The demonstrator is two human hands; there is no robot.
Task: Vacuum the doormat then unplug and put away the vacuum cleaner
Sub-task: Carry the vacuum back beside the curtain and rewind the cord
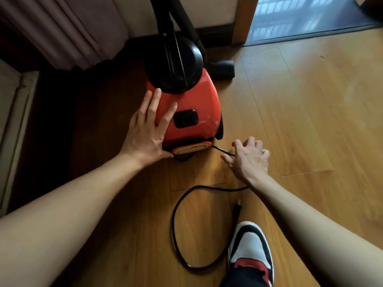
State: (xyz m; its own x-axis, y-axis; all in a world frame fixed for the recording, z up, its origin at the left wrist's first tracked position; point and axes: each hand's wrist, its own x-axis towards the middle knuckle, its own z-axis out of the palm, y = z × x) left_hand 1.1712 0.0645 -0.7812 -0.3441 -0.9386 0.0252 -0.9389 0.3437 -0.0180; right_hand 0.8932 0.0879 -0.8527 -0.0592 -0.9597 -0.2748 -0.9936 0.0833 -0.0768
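A red canister vacuum cleaner [192, 108] with a black dome top and a black hose stands on the wooden floor near the wall. My left hand [147, 129] presses flat on its left side, fingers straight. My right hand [248, 158] holds the black power cord [176, 214] just where it leaves the vacuum's rear, fingers curled round it. The cord loops over the floor towards me and ends in the plug [237, 211], which lies loose on the boards. The black floor nozzle [222, 69] rests behind the canister.
A curtain [68, 32] hangs at the upper left over dark floor. A doorway with a wooden frame [242, 19] opens at the upper right. My shoe [250, 251] stands by the cord loop at the bottom.
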